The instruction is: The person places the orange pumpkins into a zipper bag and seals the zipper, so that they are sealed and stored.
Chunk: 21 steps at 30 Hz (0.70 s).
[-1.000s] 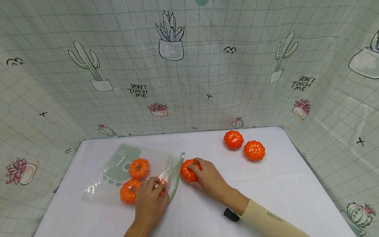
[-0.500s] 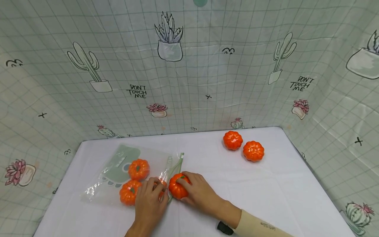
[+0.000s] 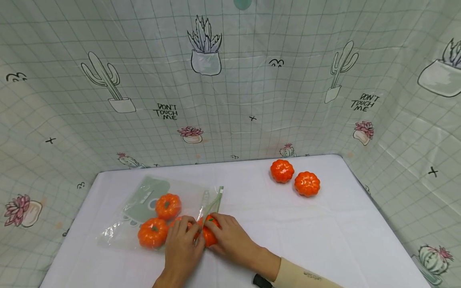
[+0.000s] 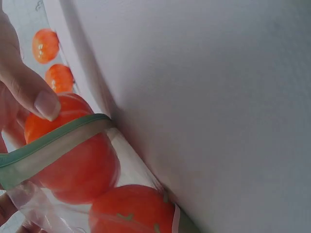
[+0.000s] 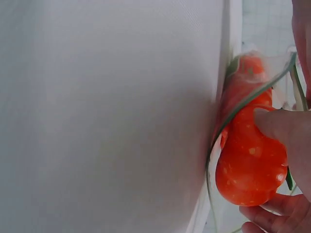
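Observation:
A clear plastic bag point(image 3: 119, 237) with a green-edged mouth lies on its side at the left of the table. Inside are small orange pumpkins: one at the back point(image 3: 168, 207), one in front point(image 3: 153, 233), and a third partly hidden behind my left hand point(image 3: 183, 244). That hand's fingers are curled at the bag's mouth and hold its edge. My right hand point(image 3: 232, 240) grips another small pumpkin point(image 5: 250, 165), thumb on top and fingers below. In the left wrist view, this gripped pumpkin point(image 4: 82, 165) is partly inside the bag, behind the green rim point(image 4: 58, 141).
Two more orange pumpkins, one at the back point(image 3: 282, 171) and one slightly nearer point(image 3: 307, 184), sit at the table's far right. A small black object point(image 3: 261, 281) shows below the right sleeve. Patterned cloth point(image 3: 234, 88) stands behind the white table point(image 3: 288, 224).
My right hand has moved left and nearer, carrying its pumpkin into the bag's mouth. The front pumpkins in the bag have shifted slightly left. My left hand has stayed nearly still.

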### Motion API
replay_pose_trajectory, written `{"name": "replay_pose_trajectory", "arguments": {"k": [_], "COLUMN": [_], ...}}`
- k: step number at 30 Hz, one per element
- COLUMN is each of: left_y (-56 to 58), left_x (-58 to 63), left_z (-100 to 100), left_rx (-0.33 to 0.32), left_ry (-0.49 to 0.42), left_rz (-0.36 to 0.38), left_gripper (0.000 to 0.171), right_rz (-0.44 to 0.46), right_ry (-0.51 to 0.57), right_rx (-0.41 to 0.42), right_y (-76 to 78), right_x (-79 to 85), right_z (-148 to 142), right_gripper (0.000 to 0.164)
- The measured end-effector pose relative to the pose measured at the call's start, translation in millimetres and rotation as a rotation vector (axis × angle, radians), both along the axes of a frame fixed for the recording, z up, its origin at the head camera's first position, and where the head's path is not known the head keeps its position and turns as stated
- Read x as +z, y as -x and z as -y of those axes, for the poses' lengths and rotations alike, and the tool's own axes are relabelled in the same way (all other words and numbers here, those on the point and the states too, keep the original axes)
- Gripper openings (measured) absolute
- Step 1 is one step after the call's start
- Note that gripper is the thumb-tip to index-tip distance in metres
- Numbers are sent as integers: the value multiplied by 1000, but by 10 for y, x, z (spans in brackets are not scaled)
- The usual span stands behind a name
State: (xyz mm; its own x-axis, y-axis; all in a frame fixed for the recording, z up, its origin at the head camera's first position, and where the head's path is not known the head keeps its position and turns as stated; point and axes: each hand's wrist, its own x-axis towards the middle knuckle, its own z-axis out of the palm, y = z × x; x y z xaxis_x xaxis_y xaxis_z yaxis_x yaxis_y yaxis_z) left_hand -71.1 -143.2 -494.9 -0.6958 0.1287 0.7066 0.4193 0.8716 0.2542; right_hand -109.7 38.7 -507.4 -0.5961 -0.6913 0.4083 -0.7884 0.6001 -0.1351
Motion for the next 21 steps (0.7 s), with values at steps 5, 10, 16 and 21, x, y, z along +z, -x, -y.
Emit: {"name": "replay_pose_trajectory", "arguments": {"k": [5,10,16,21], "left_y": [-6,-20,-24,-21], "left_x": [10,30,38,33], "left_z": [2,-7,-8,-7], "left_rx": [7,17,26,29], "left_ry": [6,15,21,23], "left_rz": [19,39,47,52], "left_gripper": [18,18,18,17], "right_rz": [5,37,23,-2], "right_ry": [-29,6,13,-11], "right_rx": [-3,15,15,-5], "right_y": [-12,-18,-30,-50], "right_x": [-23,-31,-38,-43], "right_z": [44,25,-30,-54], "right_gripper": [64,69,71,63]}}
